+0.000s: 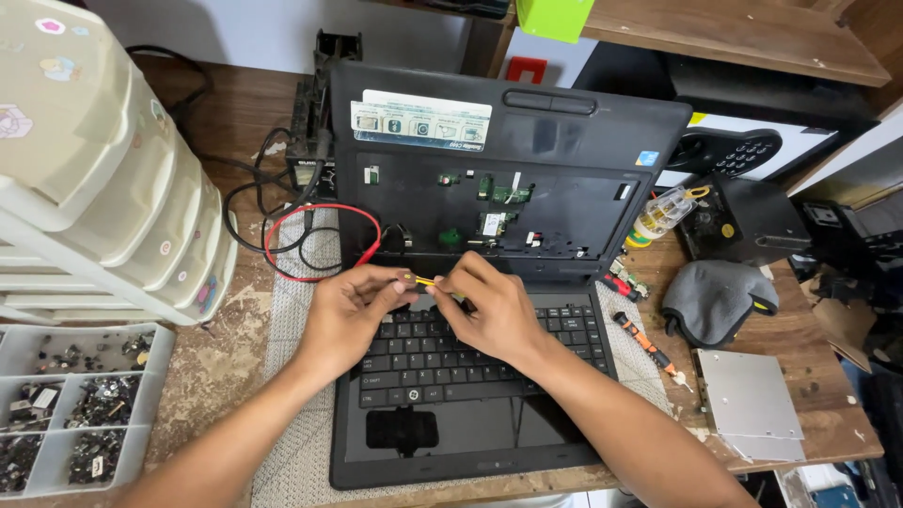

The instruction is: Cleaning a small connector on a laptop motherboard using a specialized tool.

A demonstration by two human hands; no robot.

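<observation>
Both hands, left (353, 306) and right (484, 310), pinch a thin yellow tool (425, 280) lying crosswise between them above the laptop (583, 132) keyboard's rear edge.

pale sticker (421, 119) on laptop lid (602, 132)

The thin yellow-tipped tool (423, 280) pinched between the left hand (350, 310) and right hand (491, 315) is mostly buried in the fingers, so its full length and kind cannot be told. Under both hands, part of the black laptop keyboard (564, 329) is covered. Left of the grip, the compartmented grey plastic parts tray (160, 353) runs off the frame, its contents too small to identify.
</observation>
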